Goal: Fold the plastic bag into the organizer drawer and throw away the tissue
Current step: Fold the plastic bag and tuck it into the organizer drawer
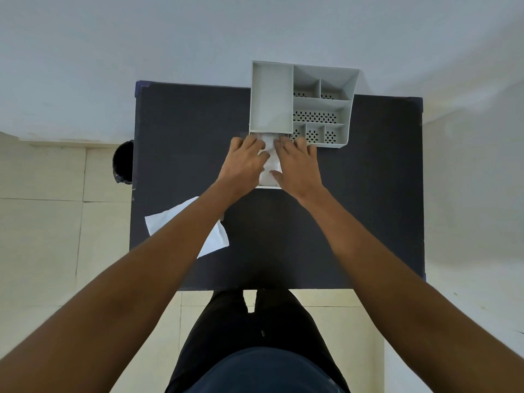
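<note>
plastic bag (270, 163) under both flat hands (243, 163)

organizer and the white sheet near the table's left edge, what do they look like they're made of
The organizer looks like moulded hard plastic, matte light grey: thin rigid dividers, and rows of punched holes in the compartment floors. The white sheet looks like tissue or thin paper, matte and soft-creased, lying flat on the dark table; thin plastic film cannot be ruled out.
</note>
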